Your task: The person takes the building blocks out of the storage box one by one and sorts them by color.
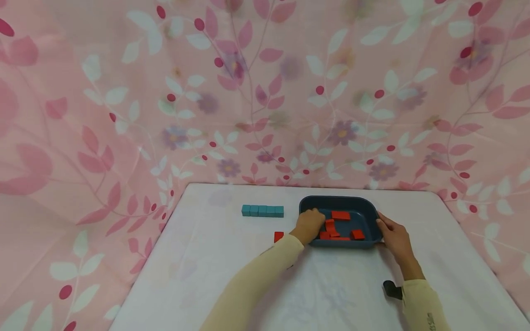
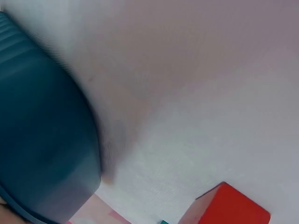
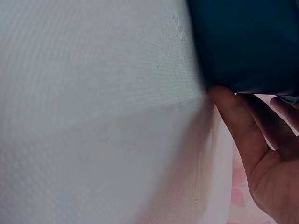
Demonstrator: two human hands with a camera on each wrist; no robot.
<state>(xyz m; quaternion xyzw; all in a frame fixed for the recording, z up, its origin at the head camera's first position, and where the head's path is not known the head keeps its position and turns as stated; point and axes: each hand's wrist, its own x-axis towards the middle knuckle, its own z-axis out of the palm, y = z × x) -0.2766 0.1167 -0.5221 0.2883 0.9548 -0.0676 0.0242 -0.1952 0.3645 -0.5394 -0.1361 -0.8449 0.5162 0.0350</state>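
Observation:
A dark blue tray (image 1: 339, 244) holds several red blocks (image 1: 341, 215), lying scattered on its bottom. My left hand (image 1: 309, 226) reaches over the tray's left end with its fingers curled down inside; whether they hold a block is hidden. At the opposite end, my right hand (image 1: 395, 239) grips the tray, its thumb at the rim. The right wrist view shows that hand's fingers (image 3: 238, 123) against the blue tray wall (image 3: 247, 46). One red block (image 1: 279, 236) rests on the table just left of my left wrist; it also appears in the left wrist view as a red block (image 2: 236, 207).
A straight row of teal cubes (image 1: 262, 211) sits left of the tray on the white table (image 1: 198, 257). Near my right sleeve is a black object (image 1: 391, 290), apparently the wrist camera. Pink floral cloth (image 1: 265, 92) hangs behind and beside the table.

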